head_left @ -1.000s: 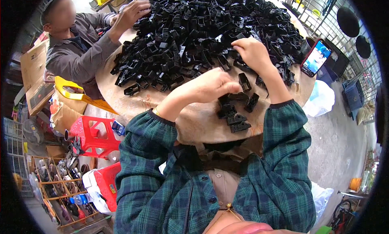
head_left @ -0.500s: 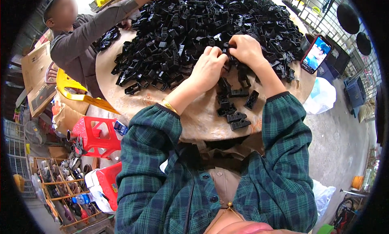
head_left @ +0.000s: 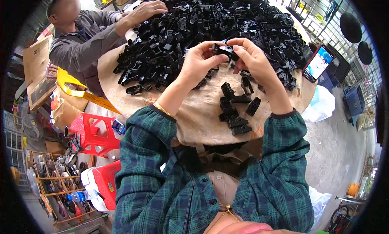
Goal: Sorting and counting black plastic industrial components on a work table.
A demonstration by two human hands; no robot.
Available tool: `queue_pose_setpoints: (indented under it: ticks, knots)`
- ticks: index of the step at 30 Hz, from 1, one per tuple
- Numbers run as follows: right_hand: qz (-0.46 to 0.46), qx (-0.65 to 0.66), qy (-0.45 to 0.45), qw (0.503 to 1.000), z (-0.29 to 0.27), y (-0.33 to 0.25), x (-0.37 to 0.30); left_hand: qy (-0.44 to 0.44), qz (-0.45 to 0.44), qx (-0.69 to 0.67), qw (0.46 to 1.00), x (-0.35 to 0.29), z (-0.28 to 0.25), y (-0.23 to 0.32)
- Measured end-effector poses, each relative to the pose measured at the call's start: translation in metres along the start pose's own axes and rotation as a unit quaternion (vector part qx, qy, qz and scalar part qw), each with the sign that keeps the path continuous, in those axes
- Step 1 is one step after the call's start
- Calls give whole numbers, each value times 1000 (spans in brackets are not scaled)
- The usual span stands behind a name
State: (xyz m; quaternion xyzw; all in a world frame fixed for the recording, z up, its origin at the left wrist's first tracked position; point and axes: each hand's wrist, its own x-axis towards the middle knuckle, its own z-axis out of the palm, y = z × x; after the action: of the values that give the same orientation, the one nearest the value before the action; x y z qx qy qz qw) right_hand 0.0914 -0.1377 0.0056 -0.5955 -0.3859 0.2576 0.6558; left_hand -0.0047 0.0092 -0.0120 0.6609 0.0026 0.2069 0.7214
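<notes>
Between my two hands is a small black plastic part (head_left: 225, 51), held over the near edge of a big heap. My left hand (head_left: 201, 62) pinches its left end with thumb and fingers. On its other end, my right hand (head_left: 252, 58) grips it the same way. Whether it is one piece or two pressed together, I cannot tell. The heap of similar black plastic parts (head_left: 178, 35) covers most of the round table (head_left: 194, 112). Nearer to me, several loose black parts (head_left: 233, 110) lie in a small cluster below my right hand.
Across the table at the left, a co-worker's hand (head_left: 148, 10) reaches to the heap. A phone (head_left: 319, 63) with a lit screen leans at the table's right edge. Left of the table stand a yellow chair (head_left: 73, 88) and a red plastic stool (head_left: 95, 130).
My hands have lifted off the heap and turned, now showing a black part between them. The co-worker's arm has drawn back toward the left side of the heap.
</notes>
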Motion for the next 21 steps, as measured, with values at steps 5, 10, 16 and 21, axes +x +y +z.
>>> queue_pose_setpoints:
  ticks: [5, 10, 16, 21]
  knots:
    - [5, -13, 77, 997, 9, 12, 1, -22, 31, 42, 998, -1, 5, -5]
    - [-226, -174, 43, 958, 12, 24, 6, 47, -28, -53, 997, 1, 3, -5]
    - [-223, -286, 67, 929, 6, 3, -4, 37, -7, -66, 997, 2, -4, -4]
    - [-193, -197, 78, 958, 7, 8, -1, 10, -16, -102, 995, 1, -6, -8]
